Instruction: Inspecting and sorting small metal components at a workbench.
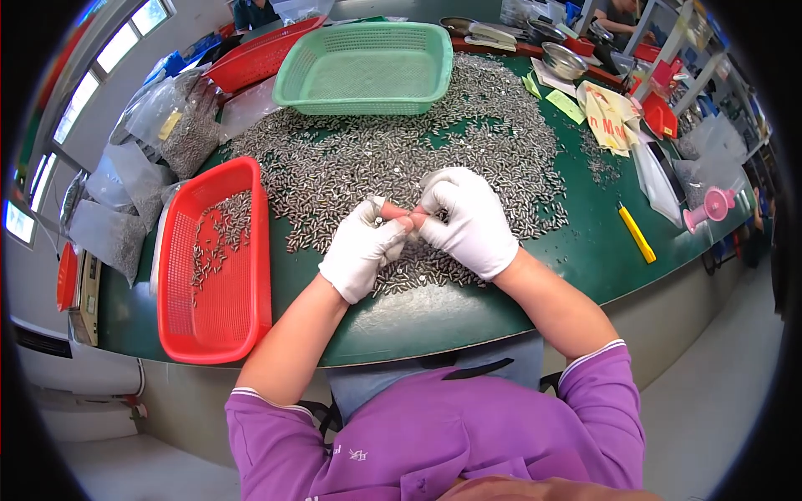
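I see a small metal part (415, 215), barely visible, pinched between both gloved hands above the pile of metal parts (401, 159) on the green counter (434, 309). Left hand (363, 248) and right hand (468, 219) each keep a narrow grip on it. A red basket (251, 284) sits left of the pile, a green basket (288, 92) beyond.

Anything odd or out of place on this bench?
Nothing stands out. Small metal parts lie heaped loose on the green table, some in the red basket. Both gloved hands, left hand and right hand, meet over the heap.
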`<state>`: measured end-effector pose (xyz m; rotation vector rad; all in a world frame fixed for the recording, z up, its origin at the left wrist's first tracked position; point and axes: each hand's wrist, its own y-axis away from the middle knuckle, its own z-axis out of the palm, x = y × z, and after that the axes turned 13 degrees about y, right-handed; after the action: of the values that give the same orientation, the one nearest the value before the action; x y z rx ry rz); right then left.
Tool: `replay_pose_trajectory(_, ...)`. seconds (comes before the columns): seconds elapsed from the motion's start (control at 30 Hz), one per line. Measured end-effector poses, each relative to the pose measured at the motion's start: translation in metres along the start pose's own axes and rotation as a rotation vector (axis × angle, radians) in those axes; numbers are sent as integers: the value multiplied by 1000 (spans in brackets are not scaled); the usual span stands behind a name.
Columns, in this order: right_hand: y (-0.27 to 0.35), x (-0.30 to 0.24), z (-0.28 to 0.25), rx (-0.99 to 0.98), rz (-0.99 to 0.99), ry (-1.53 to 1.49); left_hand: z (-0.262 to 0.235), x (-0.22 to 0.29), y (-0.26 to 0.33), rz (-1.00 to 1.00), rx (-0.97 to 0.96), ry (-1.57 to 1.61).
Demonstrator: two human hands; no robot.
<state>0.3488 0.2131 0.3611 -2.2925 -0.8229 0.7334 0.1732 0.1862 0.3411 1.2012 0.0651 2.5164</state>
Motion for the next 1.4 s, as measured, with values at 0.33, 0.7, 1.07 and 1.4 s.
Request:
replay_pose_trajectory(0.33,-5,13,0,9,-93,-81,1,1,0,-4,-6,-42)
replay_pose_trajectory(0.7,-2,16,2,-48,-99,-233,0,1,0,-43,-17,-149)
replay_pose_trajectory(1.07,-2,44,-4,-291,224,370,0,2,-2,-104,-93,-52)
replay_pose_trajectory(1.4,-2,46,-4,-444,203,540,-6,2,-6,-140,-189,196)
